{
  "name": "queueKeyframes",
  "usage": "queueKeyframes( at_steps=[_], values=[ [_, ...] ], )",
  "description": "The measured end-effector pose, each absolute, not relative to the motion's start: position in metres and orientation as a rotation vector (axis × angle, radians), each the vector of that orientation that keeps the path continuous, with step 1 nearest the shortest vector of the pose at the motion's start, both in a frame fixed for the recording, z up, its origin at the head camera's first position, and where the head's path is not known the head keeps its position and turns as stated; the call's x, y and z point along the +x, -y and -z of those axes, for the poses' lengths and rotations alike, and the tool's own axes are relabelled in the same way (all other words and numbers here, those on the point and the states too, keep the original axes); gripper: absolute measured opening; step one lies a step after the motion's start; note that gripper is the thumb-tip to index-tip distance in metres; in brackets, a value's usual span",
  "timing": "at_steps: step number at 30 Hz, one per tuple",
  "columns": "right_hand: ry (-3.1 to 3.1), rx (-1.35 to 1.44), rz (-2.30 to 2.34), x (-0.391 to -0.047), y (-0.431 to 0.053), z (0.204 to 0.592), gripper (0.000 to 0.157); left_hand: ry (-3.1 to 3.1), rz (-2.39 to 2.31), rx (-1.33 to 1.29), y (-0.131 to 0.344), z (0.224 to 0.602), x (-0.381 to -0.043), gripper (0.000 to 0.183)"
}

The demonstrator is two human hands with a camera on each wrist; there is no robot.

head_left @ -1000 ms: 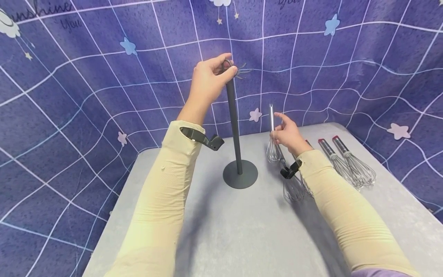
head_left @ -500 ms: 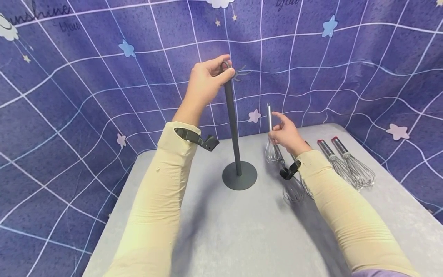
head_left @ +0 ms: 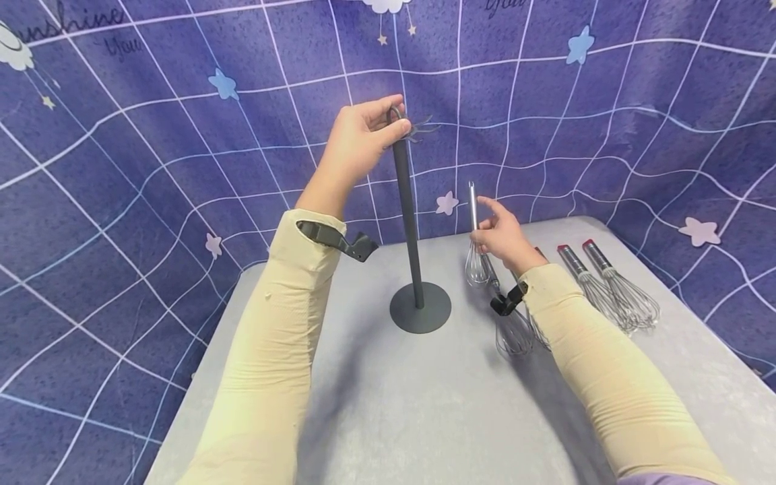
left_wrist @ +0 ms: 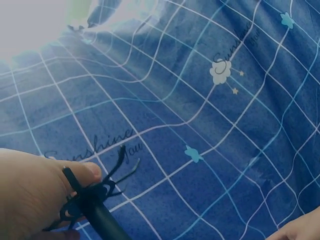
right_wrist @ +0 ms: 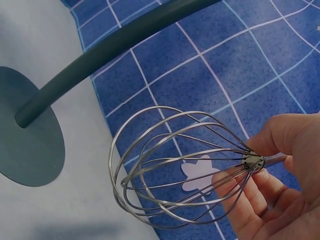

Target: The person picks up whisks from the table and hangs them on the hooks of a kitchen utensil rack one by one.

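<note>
A dark grey stand with a round base rises from the table, several thin hooks fanning out at its top. My left hand grips the ring and hook cluster at that top; the left wrist view shows the thumb against the hooks. To the right of the pole, my right hand pinches a small whisk where its wires meet the handle. The whisk's silver handle points up and its wire loops hang down. In the right wrist view the loops face the stand's base.
Two red-tipped whisks lie on the right of the grey table. More whisks lie partly under the right forearm. A blue grid-patterned curtain hangs behind and at both sides.
The left wrist and forearm have shifted slightly left while the hand keeps its grip on the stand's top. The right hand and its whisk have barely moved.
</note>
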State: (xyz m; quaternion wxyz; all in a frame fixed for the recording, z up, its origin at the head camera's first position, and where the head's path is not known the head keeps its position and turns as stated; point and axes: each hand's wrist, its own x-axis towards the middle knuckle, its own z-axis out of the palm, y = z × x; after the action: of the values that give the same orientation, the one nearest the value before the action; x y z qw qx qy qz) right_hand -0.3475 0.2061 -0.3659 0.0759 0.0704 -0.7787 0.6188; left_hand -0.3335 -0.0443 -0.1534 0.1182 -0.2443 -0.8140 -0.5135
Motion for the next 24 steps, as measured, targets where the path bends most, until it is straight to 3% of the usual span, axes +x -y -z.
queueKeyframes(
  at_steps=[24],
  values=[
    [2.263,0.259,-1.886,-0.345,-0.21,0.357,0.088,2.539,1.413,-0.605,0.041,0.14,-0.328,0.042]
  ],
)
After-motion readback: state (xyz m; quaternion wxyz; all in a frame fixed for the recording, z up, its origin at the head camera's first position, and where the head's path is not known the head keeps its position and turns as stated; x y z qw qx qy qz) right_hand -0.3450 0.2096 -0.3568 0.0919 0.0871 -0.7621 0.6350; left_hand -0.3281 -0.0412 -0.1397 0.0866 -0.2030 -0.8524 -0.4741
